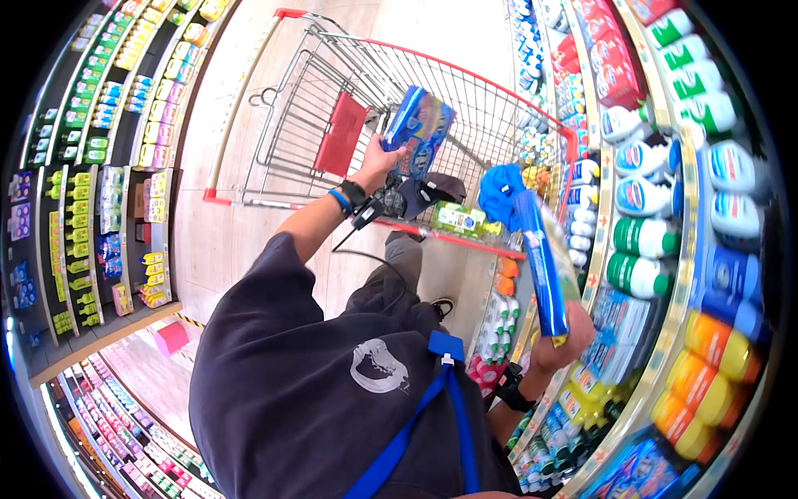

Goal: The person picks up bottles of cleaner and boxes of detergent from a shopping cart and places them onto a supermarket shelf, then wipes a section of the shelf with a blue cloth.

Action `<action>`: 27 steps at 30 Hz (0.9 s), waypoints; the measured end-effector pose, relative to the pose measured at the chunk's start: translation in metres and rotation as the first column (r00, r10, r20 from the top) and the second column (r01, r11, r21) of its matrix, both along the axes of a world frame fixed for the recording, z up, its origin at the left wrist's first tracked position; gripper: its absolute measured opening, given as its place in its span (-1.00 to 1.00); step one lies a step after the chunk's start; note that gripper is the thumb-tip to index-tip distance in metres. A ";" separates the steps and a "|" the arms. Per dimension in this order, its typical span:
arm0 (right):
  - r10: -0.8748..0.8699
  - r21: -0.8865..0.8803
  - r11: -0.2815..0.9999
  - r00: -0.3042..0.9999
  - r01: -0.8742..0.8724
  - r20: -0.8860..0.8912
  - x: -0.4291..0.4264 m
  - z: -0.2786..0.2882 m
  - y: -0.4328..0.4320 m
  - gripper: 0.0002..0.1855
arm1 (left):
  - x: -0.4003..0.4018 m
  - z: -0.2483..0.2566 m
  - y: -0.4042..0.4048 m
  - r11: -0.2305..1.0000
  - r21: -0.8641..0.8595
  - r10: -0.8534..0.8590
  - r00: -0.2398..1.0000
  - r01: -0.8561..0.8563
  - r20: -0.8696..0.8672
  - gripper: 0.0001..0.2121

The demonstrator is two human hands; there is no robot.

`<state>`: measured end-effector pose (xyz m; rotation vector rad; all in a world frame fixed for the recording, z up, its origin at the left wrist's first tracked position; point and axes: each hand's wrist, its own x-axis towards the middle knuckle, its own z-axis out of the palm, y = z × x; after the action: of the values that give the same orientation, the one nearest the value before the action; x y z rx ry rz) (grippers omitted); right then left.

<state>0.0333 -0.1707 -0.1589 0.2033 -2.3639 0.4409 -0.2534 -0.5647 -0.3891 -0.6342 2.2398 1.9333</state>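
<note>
My left hand (381,159) grips one end of a blue plastic packet (419,128) with a colourful print, held over the wire shopping cart (461,56). Near the cart's corner, by the shelves, my right hand (564,337) holds the lower end of another blue packet (541,268), seen edge-on. Inside the cart lie a bottle of yellow-green liquid (462,218), a crumpled blue cloth or bag (499,190) and a dark cap (439,189). Wristbands are on both wrists, and a black cable hangs from a small device at the left one.
Shelves at the right hold white spray bottles (645,156), green-and-white bottles (642,237), orange-and-yellow containers (704,387) and blue packets (642,471) low down. More stocked shelves (106,324) stand at the left. A red panel (341,134) is fixed inside the cart. A pink box (170,339) is behind the left shelf.
</note>
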 end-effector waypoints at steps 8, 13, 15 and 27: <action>0.034 0.099 0.987 0.765 -0.127 0.643 -0.195 -0.022 -0.078 -0.56 | -0.064 -0.166 -0.028 0.946 -0.274 0.234 0.952 -0.176 0.198 -0.51; 0.191 0.021 0.958 0.692 -0.285 0.696 -0.276 -0.099 -0.108 -0.60 | -0.061 -0.181 -0.053 0.900 -0.386 0.259 0.961 -0.204 0.096 -0.44; 0.273 -0.091 0.935 0.534 -0.341 0.800 -0.306 -0.129 -0.127 -0.60 | -0.055 -0.170 -0.055 0.839 -0.512 0.279 0.954 -0.186 0.112 -0.38; 0.686 -0.505 0.700 0.281 -0.505 0.671 -0.430 -0.318 -0.234 -0.34 | -0.049 -0.103 -0.032 0.821 -0.378 -0.485 0.872 0.428 -0.066 -0.38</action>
<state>-0.3966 -0.4051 -0.4767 1.0546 -3.0705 1.4300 -0.3024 -0.5965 -0.4917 0.0559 2.5583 1.4009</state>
